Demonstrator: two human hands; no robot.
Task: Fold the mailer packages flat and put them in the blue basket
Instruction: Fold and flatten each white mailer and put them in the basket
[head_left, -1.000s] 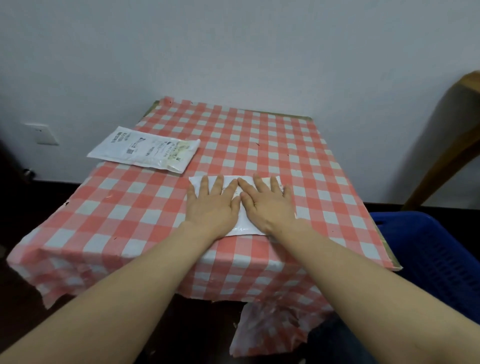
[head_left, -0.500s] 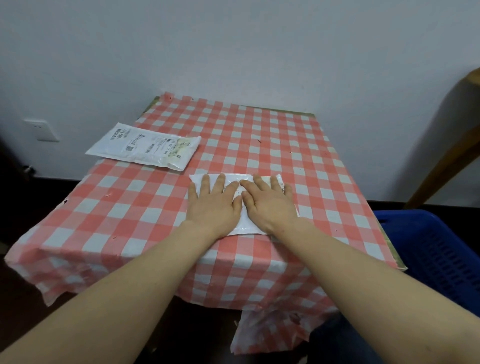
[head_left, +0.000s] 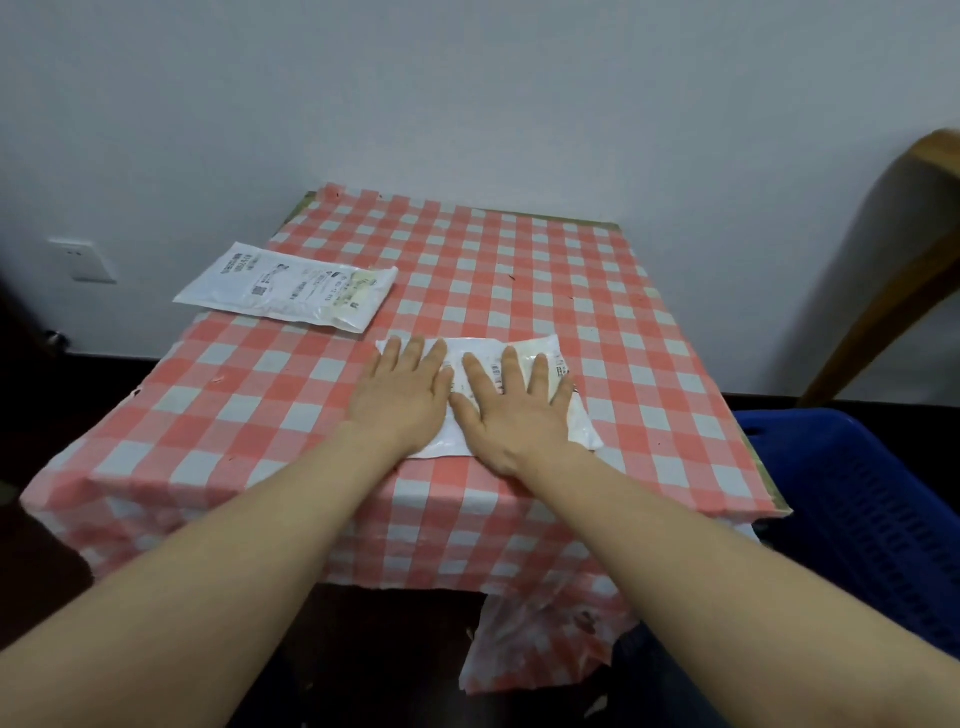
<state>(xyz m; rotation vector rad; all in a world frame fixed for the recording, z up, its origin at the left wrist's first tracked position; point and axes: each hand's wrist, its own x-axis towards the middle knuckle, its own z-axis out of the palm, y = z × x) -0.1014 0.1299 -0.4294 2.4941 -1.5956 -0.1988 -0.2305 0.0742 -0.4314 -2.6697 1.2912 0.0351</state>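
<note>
A folded white mailer (head_left: 550, 353) lies near the front middle of the red-and-white checked table (head_left: 623, 338). My left hand (head_left: 400, 395) presses flat on its left part, fingers straight. Beside it, my right hand (head_left: 511, 410) presses flat on the right part with fingers spread. Both palms hide most of the mailer. A second white mailer (head_left: 291, 286), unfolded and printed with labels, lies at the table's left edge. The blue basket (head_left: 852, 514) stands on the floor to the right of the table, partly cut off by the frame.
A white wall runs behind the table, with a socket plate (head_left: 83, 260) at the left. A wooden chair part (head_left: 893, 270) leans at the far right above the basket. The cloth hangs over the front edge, and the floor is dark.
My two hands have slid slightly apart on the folded mailer, the right one moving to the right with fingers spread wider. More of the mailer's middle shows between them.
</note>
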